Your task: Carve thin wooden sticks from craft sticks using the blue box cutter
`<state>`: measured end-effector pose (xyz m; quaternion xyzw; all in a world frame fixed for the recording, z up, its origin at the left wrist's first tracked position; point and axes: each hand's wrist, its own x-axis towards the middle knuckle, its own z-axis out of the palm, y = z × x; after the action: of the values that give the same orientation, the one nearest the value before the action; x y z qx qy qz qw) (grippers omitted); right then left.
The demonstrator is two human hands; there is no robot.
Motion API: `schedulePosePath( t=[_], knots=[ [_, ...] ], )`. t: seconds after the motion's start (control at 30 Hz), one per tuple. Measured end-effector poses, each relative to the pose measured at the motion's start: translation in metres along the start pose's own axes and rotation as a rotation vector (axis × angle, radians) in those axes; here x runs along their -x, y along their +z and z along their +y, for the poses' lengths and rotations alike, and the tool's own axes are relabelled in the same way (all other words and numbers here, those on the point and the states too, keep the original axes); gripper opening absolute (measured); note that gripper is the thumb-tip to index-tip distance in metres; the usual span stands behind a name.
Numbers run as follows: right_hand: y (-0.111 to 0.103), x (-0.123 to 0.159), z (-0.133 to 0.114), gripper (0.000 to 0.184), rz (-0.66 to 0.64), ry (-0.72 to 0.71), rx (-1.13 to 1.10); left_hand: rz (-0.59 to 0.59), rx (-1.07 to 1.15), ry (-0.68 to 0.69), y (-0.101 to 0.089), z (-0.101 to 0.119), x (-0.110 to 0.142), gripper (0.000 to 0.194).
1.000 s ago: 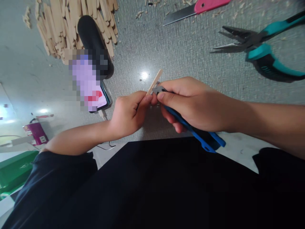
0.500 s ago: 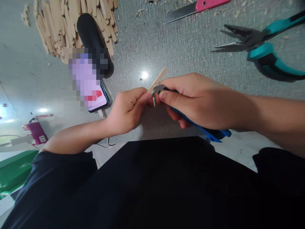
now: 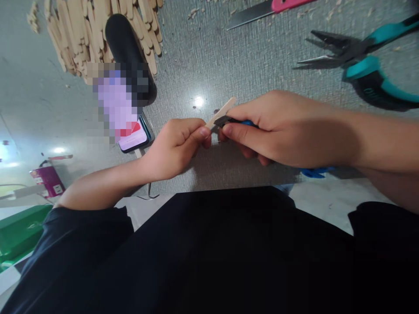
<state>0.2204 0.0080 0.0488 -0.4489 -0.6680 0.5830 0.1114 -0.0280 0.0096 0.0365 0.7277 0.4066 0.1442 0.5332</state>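
Note:
Pinched between the thumb and fingers of my left hand is a thin wooden craft stick, which slants up to the right. My right hand is wrapped round a blue-handled utility knife. Its dark blade end lies against the stick's lower right side, just beyond my left thumb. Most of the handle is hidden under my right palm, and its blue rear end shows below the wrist. Both hands are above the grey textured table, close to my body.
A pile of craft sticks lies at the far left, beside a black case and a phone on a cable. At the right are teal-handled pliers and a pink-handled knife. Wood shavings are scattered at the back.
My right hand has shifted slightly right and the knife has turned in it. A pale curl below the stick no longer shows. The left hand keeps its hold on the stick.

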Motion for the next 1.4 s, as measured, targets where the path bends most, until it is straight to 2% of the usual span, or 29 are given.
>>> schedulePosePath(
  t=[0.1, 0.2, 0.33, 0.53, 0.73, 1.0, 1.17, 1.33, 1.4],
  knots=[
    [-0.002, -0.005, 0.009, 0.035, -0.021, -0.121, 0.086, -0.013, -0.005, 0.004, -0.001, 0.002, -0.001, 0.041],
    [-0.001, -0.004, 0.01, 0.033, 0.022, -0.2, 0.21, -0.026, 0.011, 0.003, -0.003, 0.003, -0.002, 0.04],
    [0.007, 0.003, 0.01, 0.035, 0.168, -0.252, 0.376, -0.035, 0.043, -0.031, -0.004, 0.0, -0.003, 0.044],
    [0.01, 0.001, 0.017, 0.034, 0.162, -0.335, 0.43, -0.041, 0.145, -0.035, -0.002, -0.003, -0.003, 0.052],
    [0.005, -0.002, 0.011, 0.037, 0.145, -0.261, 0.266, 0.018, 0.184, -0.054, 0.003, -0.002, -0.002, 0.056],
    [0.002, -0.006, 0.009, 0.032, -0.044, 0.005, -0.256, 0.024, 0.156, -0.06, 0.003, 0.0, 0.0, 0.051],
    [-0.001, -0.002, -0.004, 0.033, -0.041, 0.133, -0.321, 0.023, 0.166, -0.068, 0.002, -0.001, 0.0, 0.055],
    [0.008, 0.013, -0.014, 0.03, -0.107, 0.073, -0.367, 0.05, 0.15, -0.073, -0.001, -0.004, 0.0, 0.058],
    [0.012, 0.015, -0.013, 0.028, -0.063, 0.025, -0.365, 0.066, 0.139, -0.081, 0.0, -0.005, 0.0, 0.059]
  ],
)
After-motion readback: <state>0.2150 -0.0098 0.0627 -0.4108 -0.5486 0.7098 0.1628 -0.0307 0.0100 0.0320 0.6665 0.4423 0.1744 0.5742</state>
